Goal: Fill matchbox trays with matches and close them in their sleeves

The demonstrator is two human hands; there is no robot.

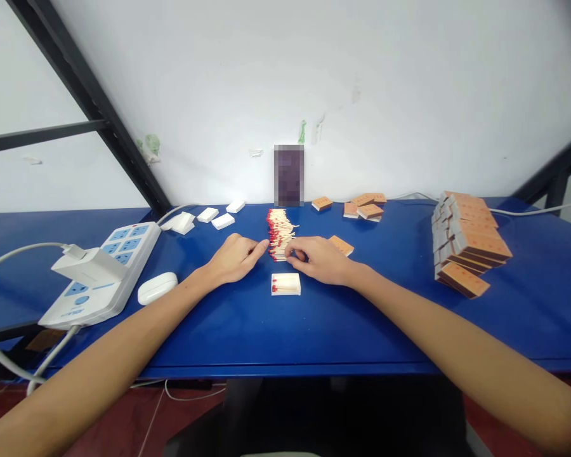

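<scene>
A long row of red-headed matches (280, 236) lies on the blue table, heads to the left. My left hand (235, 259) rests beside the heads, fingers curled under and the thumb tip touching or nearly touching them. No held thing shows in it. At the bare stick ends, my right hand (321, 260) has thumb and forefinger brought together in a pinch; whatever is between the tips is too small to make out. Just in front of the row sits a white matchbox tray (286, 285) with a few matches inside. An orange matchbox sleeve (341, 245) lies partly behind my right hand.
White matchbox trays (223, 221) lie at the back left, several orange matchboxes (370, 211) at the back right. A stack of matchboxes (473, 235) stands far right. On the left are a power strip (128, 244) with a charger (92, 270) and a white case (157, 288).
</scene>
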